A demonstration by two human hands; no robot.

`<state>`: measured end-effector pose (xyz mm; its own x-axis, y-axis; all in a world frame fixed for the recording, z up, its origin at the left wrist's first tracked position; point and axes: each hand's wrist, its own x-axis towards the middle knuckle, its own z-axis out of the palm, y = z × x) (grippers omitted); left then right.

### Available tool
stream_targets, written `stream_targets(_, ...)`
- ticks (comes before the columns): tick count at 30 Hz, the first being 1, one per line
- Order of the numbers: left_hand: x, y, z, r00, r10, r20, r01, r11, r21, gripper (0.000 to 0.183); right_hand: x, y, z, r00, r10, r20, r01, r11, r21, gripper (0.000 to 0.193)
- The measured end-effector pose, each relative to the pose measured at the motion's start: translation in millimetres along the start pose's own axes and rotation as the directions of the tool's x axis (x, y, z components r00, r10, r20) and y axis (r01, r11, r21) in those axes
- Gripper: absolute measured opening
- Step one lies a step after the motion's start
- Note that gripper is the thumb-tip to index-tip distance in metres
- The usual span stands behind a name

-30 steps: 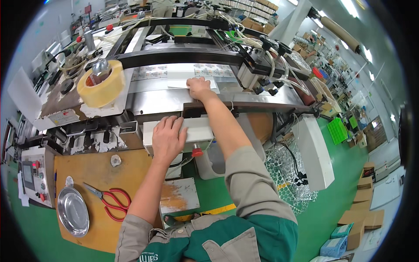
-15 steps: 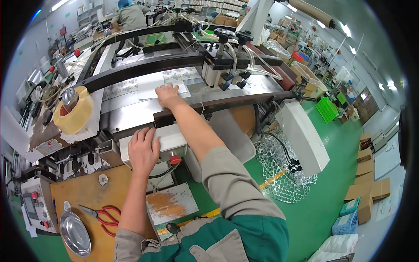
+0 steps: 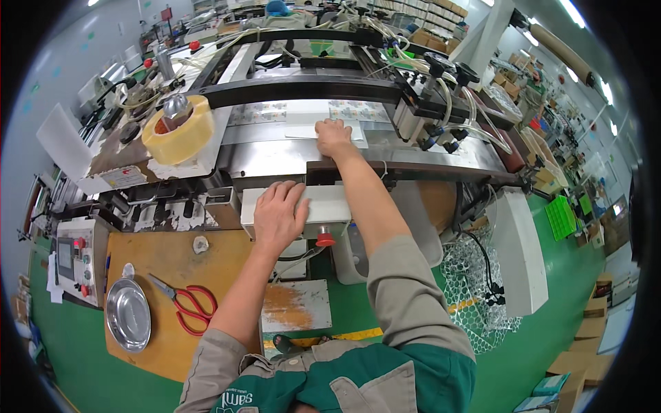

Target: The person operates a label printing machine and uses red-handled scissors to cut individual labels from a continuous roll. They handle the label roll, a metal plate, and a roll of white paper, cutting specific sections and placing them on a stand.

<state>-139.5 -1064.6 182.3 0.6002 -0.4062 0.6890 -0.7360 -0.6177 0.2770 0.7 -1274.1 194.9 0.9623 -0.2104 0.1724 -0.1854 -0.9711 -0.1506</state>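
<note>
My left hand lies with its fingers spread on a white box at the machine's front edge. A red push button sticks out beneath that box. Farther forward, my right hand has its fingers curled down on a white card on the metal bed of the machine. My fingertips are partly hidden, so how firmly they hold the card does not show. Behind the card runs a strip with small coloured prints, partly covered by white material.
A roll of clear tape stands at the left. On the wooden board are red-handled scissors and a metal dish. A control panel stands beside it. Black bars and hoses cross above the bed. Perforated sheeting hangs at the right.
The whole view has swung left, so the machine appears farther right. My right hand is still at the white card, its fingers slightly more curled. My left hand remains on the box.
</note>
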Motion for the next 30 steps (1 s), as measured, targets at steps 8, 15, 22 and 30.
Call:
stream_targets(8,3,1,0,1.000,-0.001,0.000,0.001,1.000,0.003,0.034,2,4,-6,0.965,0.004,-0.264,0.024,0.994,0.104,0.034)
stream_targets(15,-3,-4,3,0.999,-0.009,0.042,0.008,1.000,0.023,0.041,-83,-56,-71,0.812,-0.520,-0.263,0.583,0.742,0.332,0.025)
stream_targets(22,-4,-2,1,0.996,-0.013,0.086,0.011,1.000,0.029,0.048,-283,-80,-186,0.101,-0.459,-0.883,0.988,-0.060,0.144,0.014)
stream_targets(30,-25,-14,-23,0.995,0.089,-0.044,-0.091,0.994,-0.054,0.052,-361,-101,-215,0.229,-0.329,-0.916,0.952,-0.119,0.281,0.017)
